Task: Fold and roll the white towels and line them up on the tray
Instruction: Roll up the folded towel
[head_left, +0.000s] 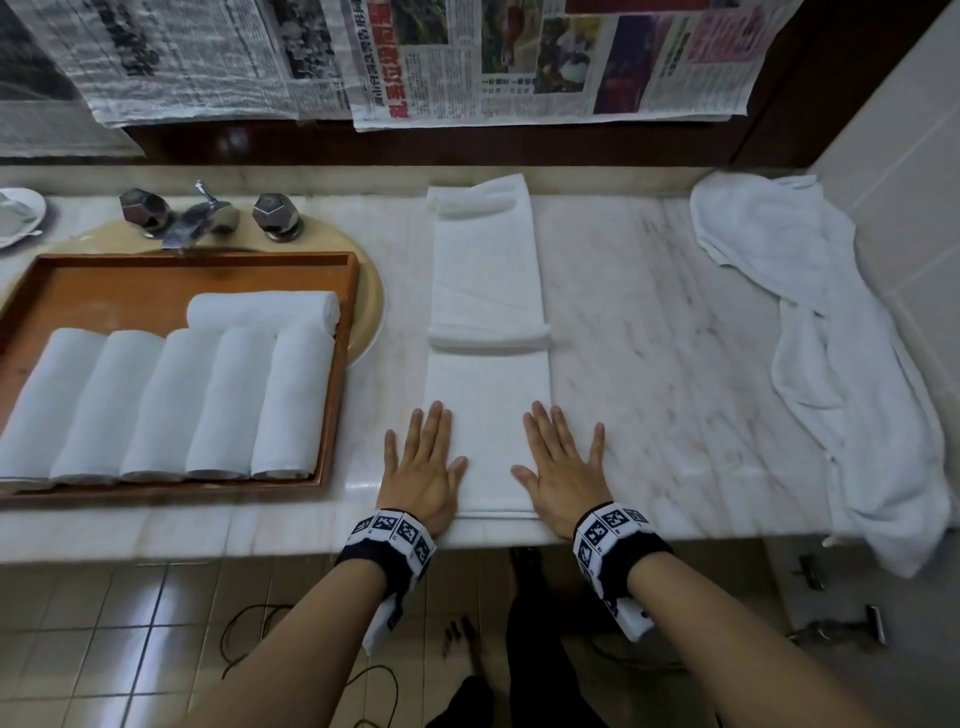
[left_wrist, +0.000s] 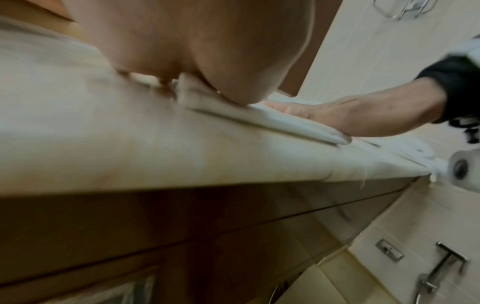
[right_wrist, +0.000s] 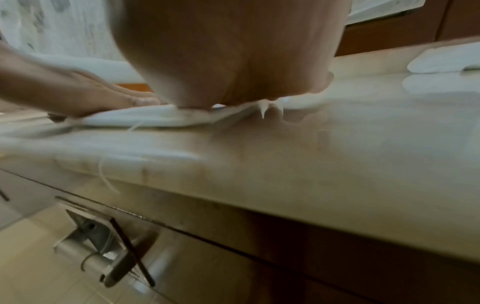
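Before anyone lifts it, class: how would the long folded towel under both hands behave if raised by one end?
The folded towel would probably sag and unfold, since it lies limp and layered. It likely slides easily on the polished marble counter, so both hands flatten it.

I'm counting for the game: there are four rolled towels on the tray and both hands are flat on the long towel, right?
Not four. The head view shows six rolled towels on the tray: five in a row, one across behind. The left hand and right hand do lie flat on the long towel.
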